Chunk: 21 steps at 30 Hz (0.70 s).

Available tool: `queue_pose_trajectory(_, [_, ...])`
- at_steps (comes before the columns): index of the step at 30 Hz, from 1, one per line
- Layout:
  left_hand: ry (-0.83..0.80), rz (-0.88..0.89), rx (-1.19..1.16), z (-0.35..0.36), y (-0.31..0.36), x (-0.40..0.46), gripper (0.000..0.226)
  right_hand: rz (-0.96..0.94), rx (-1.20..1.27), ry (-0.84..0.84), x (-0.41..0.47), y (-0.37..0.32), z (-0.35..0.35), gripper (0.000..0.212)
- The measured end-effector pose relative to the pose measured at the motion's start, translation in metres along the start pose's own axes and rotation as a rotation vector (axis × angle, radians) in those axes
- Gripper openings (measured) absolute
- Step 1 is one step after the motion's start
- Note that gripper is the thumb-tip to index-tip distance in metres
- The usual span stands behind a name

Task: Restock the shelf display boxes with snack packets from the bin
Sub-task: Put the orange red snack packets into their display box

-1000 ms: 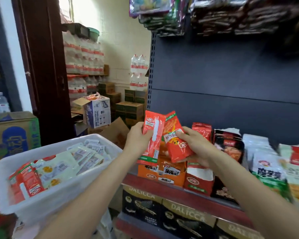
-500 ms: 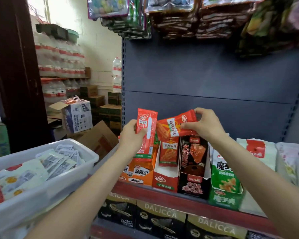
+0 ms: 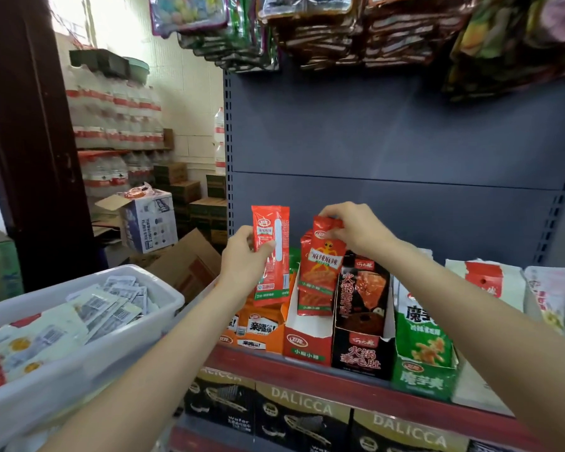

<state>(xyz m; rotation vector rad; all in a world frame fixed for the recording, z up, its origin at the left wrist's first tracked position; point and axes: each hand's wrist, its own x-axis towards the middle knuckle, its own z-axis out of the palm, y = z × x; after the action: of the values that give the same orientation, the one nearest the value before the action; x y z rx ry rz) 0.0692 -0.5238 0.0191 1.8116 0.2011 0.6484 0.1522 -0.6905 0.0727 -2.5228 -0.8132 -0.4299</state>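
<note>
My left hand (image 3: pixel 242 259) grips a tall red snack packet (image 3: pixel 271 252) upright in front of the orange display box (image 3: pixel 258 327). My right hand (image 3: pixel 356 230) pinches the top of another red packet (image 3: pixel 322 259) with a yellow figure on it, held upright in the red and white display box (image 3: pixel 307 337) among like packets. At the lower left, the white plastic bin (image 3: pixel 72 363) holds several white and red packets.
A black display box (image 3: pixel 362 321), a green one (image 3: pixel 424 347) and pale bags (image 3: pixel 493 282) stand to the right on the red-edged shelf (image 3: pixel 340 383). Hanging bags (image 3: pixel 340 27) crowd the top. Dalicca cartons (image 3: pixel 300 412) fill the shelf below. Cardboard boxes (image 3: pixel 150 220) and water bottles stand at the left.
My right hand has turned its packet from lying sideways to upright and lowered it into the red and white box. My left hand keeps its packet. The view has shifted right.
</note>
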Motion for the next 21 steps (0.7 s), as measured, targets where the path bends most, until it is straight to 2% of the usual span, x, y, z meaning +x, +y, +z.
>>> queue_pose_trajectory(3, [-0.011,0.025,0.039,0.003,-0.001,0.003,0.034,-0.013,-0.046,-0.007,0.004,-0.002,0.016,0.031])
queue_pose_trajectory(7, [-0.01,0.044,0.036,0.004,-0.002,0.007,0.032,0.037,-0.108,0.015,0.007,0.001,0.035,0.021])
queue_pose_trajectory(10, [-0.005,0.037,0.02,0.005,-0.005,0.009,0.03,0.038,-0.243,0.005,0.005,0.005,0.046,0.022])
queue_pose_trajectory(12, [-0.001,0.034,0.002,0.005,-0.008,0.01,0.028,0.001,-0.364,0.044,0.005,0.008,0.052,0.027])
queue_pose_trajectory(16, [0.018,0.084,-0.006,0.006,-0.01,0.011,0.019,-0.066,-0.46,0.145,0.005,0.009,0.055,0.036])
queue_pose_trajectory(18, [0.04,0.1,-0.003,0.009,-0.008,0.012,0.018,-0.039,-0.388,0.139,0.004,0.01,0.053,0.033])
queue_pose_trajectory(21, [0.074,0.144,0.047,0.018,-0.001,0.012,0.017,0.022,-0.028,0.251,0.001,0.009,0.043,0.02])
